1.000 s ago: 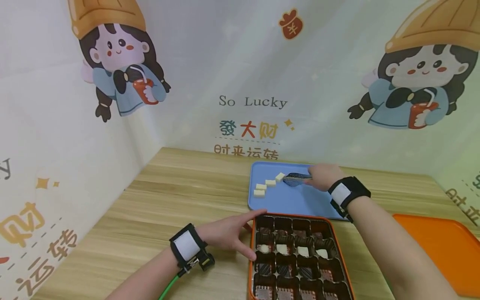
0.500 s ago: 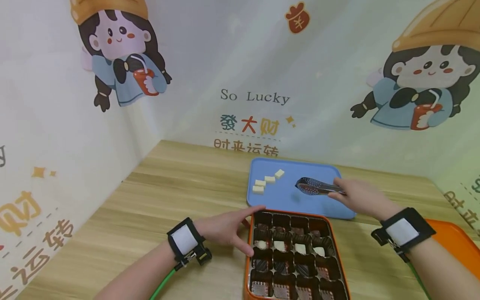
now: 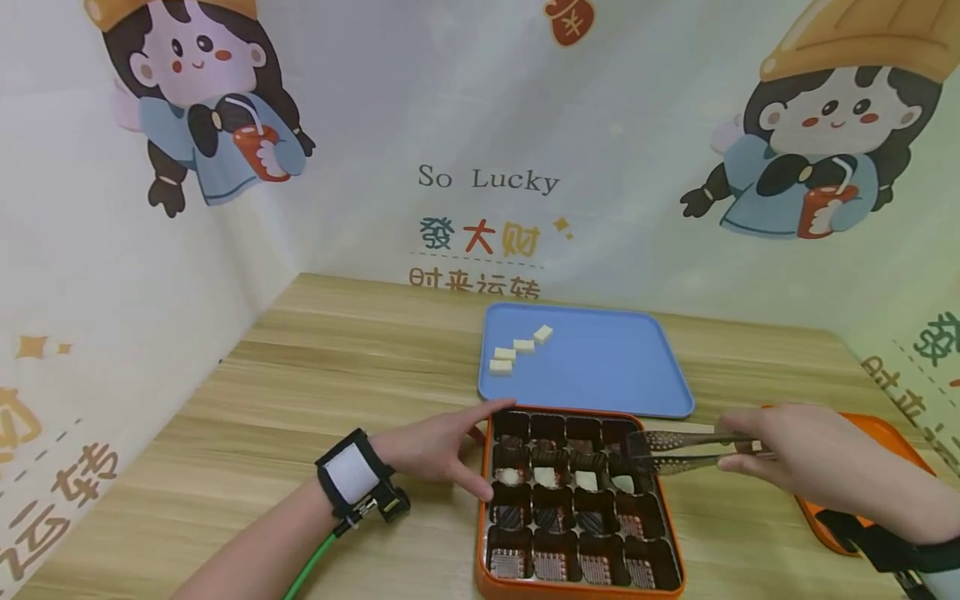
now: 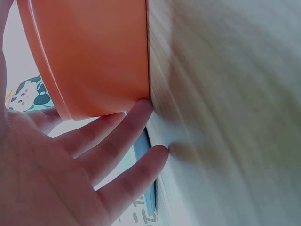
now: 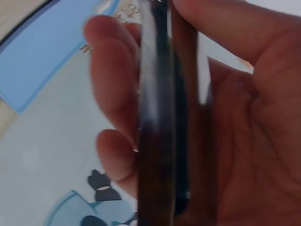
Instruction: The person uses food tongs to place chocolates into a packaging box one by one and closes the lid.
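Note:
My left hand (image 3: pixel 423 450) rests at the far left corner of an orange-rimmed box (image 3: pixel 581 590), thumb on its left side, fingers spread and fairly straight. The left wrist view shows the fingers (image 4: pixel 115 146) against the box's orange wall (image 4: pixel 94 56). My right hand (image 3: pixel 810 450) grips perforated metal tongs (image 3: pixel 686 440); their two arms stand apart over the box's right edge, near the far compartments. Whether the tips touch anything is unclear. Inside, a divided dark insert holds a row of white pieces (image 3: pixel 545 477), with dark pieces (image 3: pixel 550 518) in other rows.
Behind the box lies a blue tray (image 3: pixel 600 358) with several white blocks (image 3: pixel 523 346) at its left. An orange tray (image 3: pixel 873 429) sits at the right, partly hidden by my right arm. Printed cloth walls (image 3: pixel 360 150) border the wooden table (image 3: pixel 360 333).
My right hand has carried the tongs from the blue tray toward me, to the box's right side, and the tongs' arms now stand apart. My left hand stays at the box.

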Motion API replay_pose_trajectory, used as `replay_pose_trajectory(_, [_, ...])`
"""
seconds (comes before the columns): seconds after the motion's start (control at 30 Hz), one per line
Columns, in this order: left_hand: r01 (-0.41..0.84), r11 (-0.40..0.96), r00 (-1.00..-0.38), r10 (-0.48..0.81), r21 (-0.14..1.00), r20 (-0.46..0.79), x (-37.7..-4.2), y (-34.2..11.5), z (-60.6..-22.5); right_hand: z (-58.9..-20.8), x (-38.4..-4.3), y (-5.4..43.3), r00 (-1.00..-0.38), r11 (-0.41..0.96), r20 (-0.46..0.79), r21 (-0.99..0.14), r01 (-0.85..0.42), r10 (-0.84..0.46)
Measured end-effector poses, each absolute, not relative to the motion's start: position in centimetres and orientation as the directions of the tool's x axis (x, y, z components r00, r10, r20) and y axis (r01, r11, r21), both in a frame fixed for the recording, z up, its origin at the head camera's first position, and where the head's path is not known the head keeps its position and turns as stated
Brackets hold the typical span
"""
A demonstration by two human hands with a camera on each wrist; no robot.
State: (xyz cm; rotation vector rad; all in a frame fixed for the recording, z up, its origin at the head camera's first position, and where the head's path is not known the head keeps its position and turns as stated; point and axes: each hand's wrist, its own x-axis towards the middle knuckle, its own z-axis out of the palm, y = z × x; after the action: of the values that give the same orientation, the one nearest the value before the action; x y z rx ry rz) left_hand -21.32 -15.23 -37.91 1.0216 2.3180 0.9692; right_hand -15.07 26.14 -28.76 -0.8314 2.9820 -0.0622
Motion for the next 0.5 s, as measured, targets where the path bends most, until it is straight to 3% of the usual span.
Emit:
replay_pose_trajectory(0.1, [0.468, 0.488, -0.643, 0.760, 0.737, -0.095, -21.3, -15.4, -37.9, -28.3, -14.1, 25.6, -0.863, 0.870, -0.107, -0.036, -0.492, -0.493])
replay_pose_trajectory(0.23, [0.460, 0.495, -0.648, 0.755, 0.737, -0.102, -21.2, -15.5, -37.9, -28.1, -13.1, 24.3, -0.834, 0.838, -0.115, 0.022, -0.546, -0.540])
replay_pose_trajectory(0.5, [0.464, 0.495, -0.644, 0.758, 0.735, -0.103, -21.3, -15.3, -37.9, -28.3, -11.9, 21.2, -0.791, 0.747, -0.079, 0.282, -0.602, -0.607])
